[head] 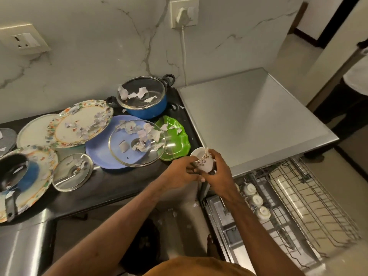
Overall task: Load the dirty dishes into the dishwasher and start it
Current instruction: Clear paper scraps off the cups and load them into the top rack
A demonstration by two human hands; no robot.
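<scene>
Both your left hand (184, 169) and right hand (216, 168) clasp the cup (203, 161); tip scraps out, then seat it mouth-down on the rack (310, 206) below-right.

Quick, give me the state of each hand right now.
Left hand: closed on the cup, gripping its near side.
Right hand: closed on the same cup, fingers wrapped over its far side.

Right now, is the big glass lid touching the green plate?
Touching. The head view shows the big glass lid resting on the blue plate, its right rim overlapping and lying on the green plate.
</scene>
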